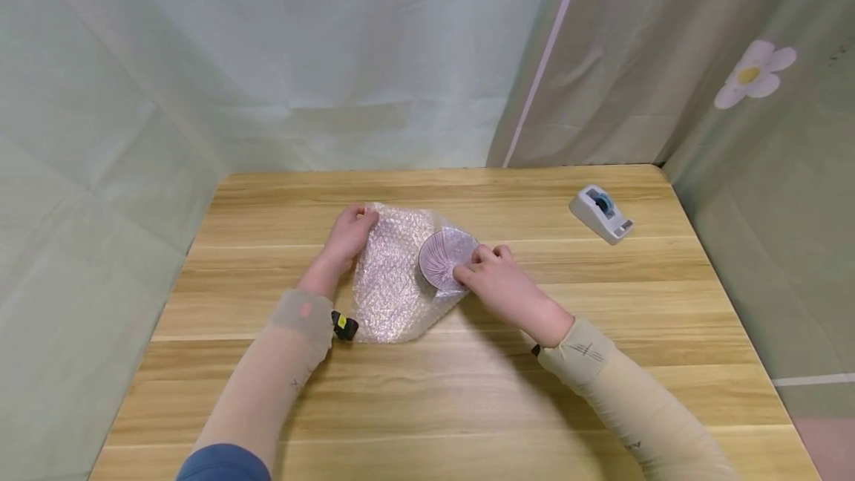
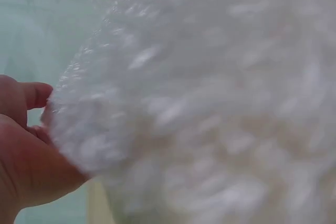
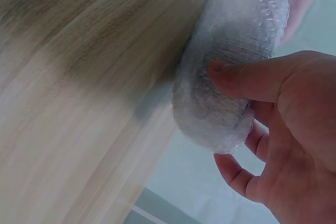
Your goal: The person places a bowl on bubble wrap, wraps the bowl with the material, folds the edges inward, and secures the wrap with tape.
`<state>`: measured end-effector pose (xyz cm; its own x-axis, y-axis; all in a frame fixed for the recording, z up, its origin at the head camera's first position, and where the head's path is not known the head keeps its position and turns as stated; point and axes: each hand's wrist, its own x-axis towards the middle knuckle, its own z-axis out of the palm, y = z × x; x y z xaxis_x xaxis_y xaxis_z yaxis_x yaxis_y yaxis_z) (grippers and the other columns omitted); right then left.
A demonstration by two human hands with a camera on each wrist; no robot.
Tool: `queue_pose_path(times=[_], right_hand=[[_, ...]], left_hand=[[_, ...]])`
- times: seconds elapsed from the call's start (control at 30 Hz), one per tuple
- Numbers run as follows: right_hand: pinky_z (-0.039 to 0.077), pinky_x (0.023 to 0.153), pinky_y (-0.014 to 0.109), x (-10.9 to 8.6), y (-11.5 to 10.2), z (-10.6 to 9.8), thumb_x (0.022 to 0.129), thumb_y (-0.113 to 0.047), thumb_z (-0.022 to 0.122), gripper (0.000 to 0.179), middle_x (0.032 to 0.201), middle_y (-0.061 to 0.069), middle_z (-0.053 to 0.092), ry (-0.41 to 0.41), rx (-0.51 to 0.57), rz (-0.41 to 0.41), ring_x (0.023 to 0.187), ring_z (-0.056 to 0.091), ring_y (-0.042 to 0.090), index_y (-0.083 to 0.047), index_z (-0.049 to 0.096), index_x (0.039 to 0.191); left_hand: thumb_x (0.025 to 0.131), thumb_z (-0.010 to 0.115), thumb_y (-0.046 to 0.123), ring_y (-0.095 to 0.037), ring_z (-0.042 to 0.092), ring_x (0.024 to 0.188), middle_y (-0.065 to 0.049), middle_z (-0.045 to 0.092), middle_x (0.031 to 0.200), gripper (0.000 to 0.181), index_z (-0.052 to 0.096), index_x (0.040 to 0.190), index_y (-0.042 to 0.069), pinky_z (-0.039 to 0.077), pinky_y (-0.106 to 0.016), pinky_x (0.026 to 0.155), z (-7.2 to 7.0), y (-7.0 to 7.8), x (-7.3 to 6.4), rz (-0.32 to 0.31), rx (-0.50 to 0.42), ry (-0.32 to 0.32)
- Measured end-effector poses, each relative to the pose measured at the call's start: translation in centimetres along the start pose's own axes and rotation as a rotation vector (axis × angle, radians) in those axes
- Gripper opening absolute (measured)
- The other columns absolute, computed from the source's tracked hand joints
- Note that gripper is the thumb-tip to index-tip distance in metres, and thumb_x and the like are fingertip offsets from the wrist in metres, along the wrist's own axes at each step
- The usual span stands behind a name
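A sheet of bubble wrap spreads over the middle of the table, its right end folded over a round dish with purple and white stripes. The dish's left part shows bare, while its right part lies under the wrap. At the sheet's far left corner, my left hand pinches the edge between thumb and fingers. My right hand grips the dish's right side through the wrap, thumb on the near face and fingers behind. Blurred bubble wrap fills most of the left wrist view.
A white tape dispenser with a blue core stands at the table's back right. The wooden table meets hanging curtains at its back and sides. A small black device with a yellow mark sits at my left wrist.
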<state>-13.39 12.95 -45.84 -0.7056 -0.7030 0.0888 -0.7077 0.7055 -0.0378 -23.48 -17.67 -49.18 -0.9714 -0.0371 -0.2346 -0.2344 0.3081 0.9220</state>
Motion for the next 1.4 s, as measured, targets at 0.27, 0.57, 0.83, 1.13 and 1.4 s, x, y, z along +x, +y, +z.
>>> queue_pose_path(times=[0.27,0.57,0.83,1.13,1.4], right_hand=[[0.046,0.09,0.054,0.2,0.0,0.2,0.101,-0.011,0.069,0.009,0.093,0.002,0.074,0.011,-0.007,-0.008,0.105,0.059,0.027,-0.019,0.064,0.104],[0.046,0.09,0.055,0.3,-0.1,0.1,0.1,-0.01,0.068,0.009,0.091,0.002,0.074,0.025,-0.009,-0.007,0.104,0.059,0.027,-0.018,0.063,0.101],[0.047,0.089,0.054,0.5,-0.4,-0.1,0.1,-0.01,0.069,0.01,0.09,0.002,0.074,0.022,-0.015,-0.005,0.103,0.06,0.027,-0.019,0.065,0.102],[0.048,0.087,0.053,0.6,-0.5,0.0,0.099,-0.013,0.072,0.009,0.091,0.003,0.075,0.004,-0.028,0.003,0.103,0.06,0.027,-0.019,0.067,0.104],[0.048,0.087,0.053,0.7,-0.6,-0.1,0.099,-0.012,0.07,0.01,0.094,0.003,0.076,0.001,-0.032,0.0,0.104,0.061,0.028,-0.018,0.069,0.107]], left_hand=[[0.11,0.053,0.028,-0.022,0.053,0.103,-0.01,0.054,0.116,0.02,0.053,0.115,0.009,0.045,-0.03,0.087,1.3,2.2,-0.8,0.097,-0.113,-0.034],[0.115,0.048,0.027,-0.023,0.067,0.102,-0.015,0.068,0.132,0.017,0.052,0.123,0.012,0.056,-0.035,0.088,3.3,5.1,-2.9,0.178,-0.171,-0.191],[0.115,0.048,0.03,-0.026,0.061,0.132,-0.003,0.066,0.142,0.02,0.054,0.124,0.013,0.044,-0.052,0.117,4.1,6.0,-4.2,0.3,-0.074,-0.299],[0.116,0.043,0.022,-0.026,0.055,0.141,-0.007,0.065,0.144,0.014,0.047,0.111,0.01,0.037,-0.048,0.124,4.6,5.9,-5.2,0.435,0.004,-0.423],[0.115,0.045,0.017,-0.036,0.061,0.118,-0.017,0.061,0.119,0.009,0.044,0.11,0.01,0.054,-0.047,0.101,4.7,5.5,-6.1,0.482,0.11,-0.455]])
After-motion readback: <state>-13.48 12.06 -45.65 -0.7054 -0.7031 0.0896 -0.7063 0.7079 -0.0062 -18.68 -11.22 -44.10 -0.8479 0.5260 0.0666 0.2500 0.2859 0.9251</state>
